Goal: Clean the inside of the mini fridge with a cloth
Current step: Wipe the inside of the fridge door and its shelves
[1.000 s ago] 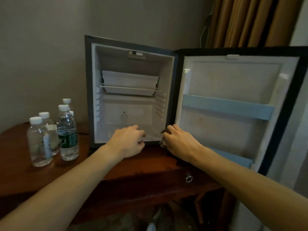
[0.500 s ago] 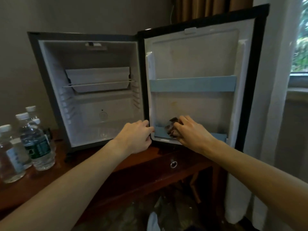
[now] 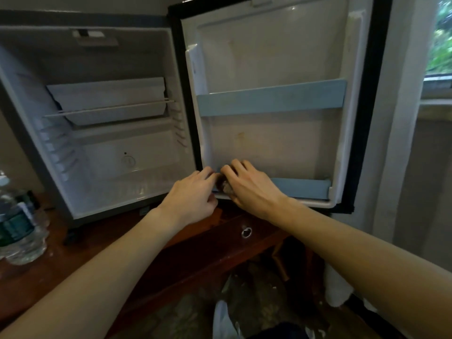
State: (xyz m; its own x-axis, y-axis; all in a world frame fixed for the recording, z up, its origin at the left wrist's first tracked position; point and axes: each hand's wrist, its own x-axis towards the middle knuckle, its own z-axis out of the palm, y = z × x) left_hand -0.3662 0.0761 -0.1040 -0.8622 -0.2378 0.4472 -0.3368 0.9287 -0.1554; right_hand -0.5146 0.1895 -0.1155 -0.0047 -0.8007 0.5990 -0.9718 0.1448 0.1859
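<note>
The mini fridge [image 3: 73,57] stands open on a wooden table, its white cavity holding a wire shelf [image 3: 110,110] and a tray. Its door [image 3: 269,57] is swung wide to the right, with two pale blue rails [image 3: 271,99]. My right hand [image 3: 252,189] is bunched around a small dark cloth [image 3: 226,188], pressing it at the left end of the lower door rail [image 3: 300,188]. My left hand [image 3: 193,196] rests at the door's bottom left corner, fingers touching the cloth; most of the cloth is hidden.
Water bottles [image 3: 17,223] stand on the wooden table [image 3: 73,260] left of the fridge. A drawer with a ring pull [image 3: 246,232] sits below the door. A white curtain [image 3: 406,118] and a window are at the right. Bags lie on the floor.
The view has swung right and closer, onto the door. Both hands moved from the cavity's front edge to the door's lower rail, the right one carrying the cloth.
</note>
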